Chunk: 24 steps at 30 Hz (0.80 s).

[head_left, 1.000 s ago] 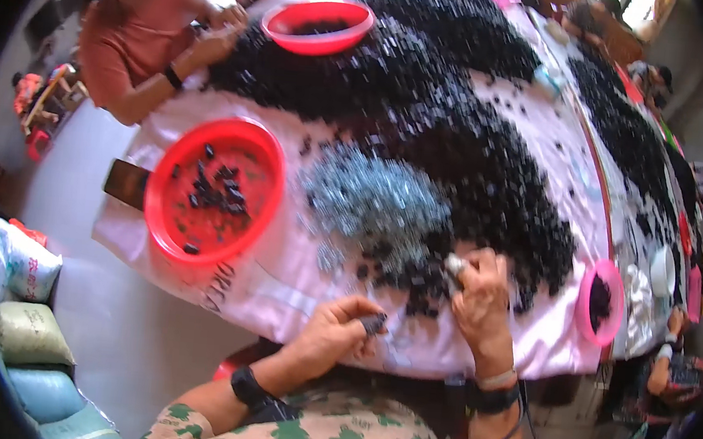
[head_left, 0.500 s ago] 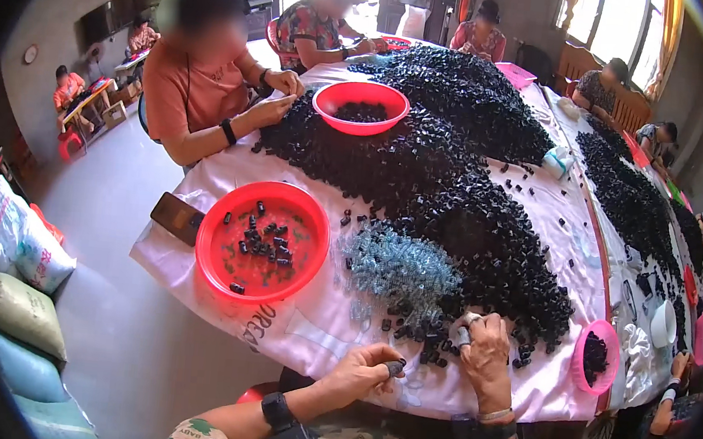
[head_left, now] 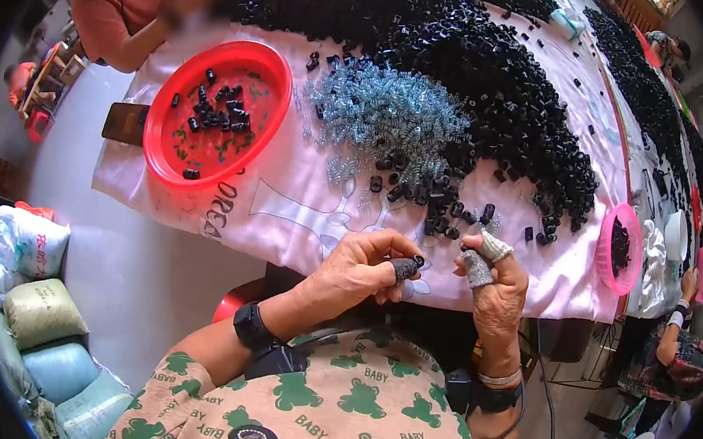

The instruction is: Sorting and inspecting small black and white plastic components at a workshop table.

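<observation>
Small black ring [head_left: 419, 261] pinched in left hand [head_left: 361, 266], right hand [head_left: 498, 287] just beside

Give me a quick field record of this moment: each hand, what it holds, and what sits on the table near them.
left hand: pinches a small black ring at its fingertips
right hand: raised beside it, grey finger cots on two fingers; held item not clear
springs: silvery pile on the pink cloth
black rings pile: behind the springs
red bowl: left, a few black rings inside

Small black ring [head_left: 417, 261] between left fingertips, above table edge
</observation>
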Motion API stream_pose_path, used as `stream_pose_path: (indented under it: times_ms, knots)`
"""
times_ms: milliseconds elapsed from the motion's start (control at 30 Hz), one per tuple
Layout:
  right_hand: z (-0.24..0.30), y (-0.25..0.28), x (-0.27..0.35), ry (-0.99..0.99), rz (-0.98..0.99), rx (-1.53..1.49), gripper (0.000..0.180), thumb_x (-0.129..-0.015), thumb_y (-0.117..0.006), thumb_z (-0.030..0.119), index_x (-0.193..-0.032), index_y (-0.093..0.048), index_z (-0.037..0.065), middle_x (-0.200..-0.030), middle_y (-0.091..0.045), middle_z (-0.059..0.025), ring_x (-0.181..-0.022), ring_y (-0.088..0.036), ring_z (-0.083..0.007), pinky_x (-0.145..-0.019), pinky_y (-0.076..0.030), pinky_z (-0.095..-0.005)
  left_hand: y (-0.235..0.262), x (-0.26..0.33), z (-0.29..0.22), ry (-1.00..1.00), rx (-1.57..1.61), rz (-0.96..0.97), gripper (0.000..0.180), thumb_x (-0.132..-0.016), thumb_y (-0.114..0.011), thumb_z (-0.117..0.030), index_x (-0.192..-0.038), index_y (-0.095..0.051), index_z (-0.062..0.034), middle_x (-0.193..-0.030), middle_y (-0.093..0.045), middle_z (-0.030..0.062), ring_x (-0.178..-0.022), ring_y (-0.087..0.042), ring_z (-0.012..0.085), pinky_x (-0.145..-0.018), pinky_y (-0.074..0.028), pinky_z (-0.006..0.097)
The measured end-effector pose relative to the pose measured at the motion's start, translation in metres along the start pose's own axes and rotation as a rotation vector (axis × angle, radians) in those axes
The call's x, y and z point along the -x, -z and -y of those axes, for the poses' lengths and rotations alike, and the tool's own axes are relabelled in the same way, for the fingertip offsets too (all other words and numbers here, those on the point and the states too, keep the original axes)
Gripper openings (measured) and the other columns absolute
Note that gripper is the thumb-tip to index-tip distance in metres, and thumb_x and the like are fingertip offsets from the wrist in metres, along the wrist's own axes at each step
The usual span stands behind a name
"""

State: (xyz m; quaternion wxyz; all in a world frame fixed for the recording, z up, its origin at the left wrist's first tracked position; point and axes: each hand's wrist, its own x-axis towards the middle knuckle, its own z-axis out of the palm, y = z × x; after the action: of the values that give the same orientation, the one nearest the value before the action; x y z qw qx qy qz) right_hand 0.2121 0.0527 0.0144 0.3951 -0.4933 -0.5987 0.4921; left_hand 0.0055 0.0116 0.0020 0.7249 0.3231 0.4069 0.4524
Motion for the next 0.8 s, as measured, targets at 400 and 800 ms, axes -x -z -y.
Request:
stream_pose_path:
  times_ms: [400, 800]
  knots:
    - [0.004, -0.013, 0.009, 0.028, 0.162, -0.138, 0.026, -0.088, -0.059, -0.003, -0.113, -0.064, 0.001, -0.095, -0.056, 0.0001, -0.079, -0.055, -0.0071, -0.072, -0.045, -0.0201, -0.002, 0.006, 0.001, 0.023, -0.005, 0.019, 0.023, -0.093, -0.055, -0.012, -0.112, -0.061, 0.0011, -0.089, -0.066, 0.0060, -0.067, -0.060, 0.0072, -0.056, -0.047, 0.019]
    - [0.008, -0.016, 0.005, 0.133, 0.237, 0.042, 0.041, -0.081, -0.046, -0.014, -0.115, -0.064, 0.002, -0.097, -0.056, -0.0056, -0.085, -0.057, -0.0129, -0.078, -0.045, -0.0214, -0.001, 0.004, -0.003, 0.062, -0.023, 0.017, 0.024, -0.092, -0.053, -0.009, -0.112, -0.061, 0.0017, -0.091, -0.067, 0.0069, -0.065, -0.060, 0.0068, -0.054, -0.047, 0.018]
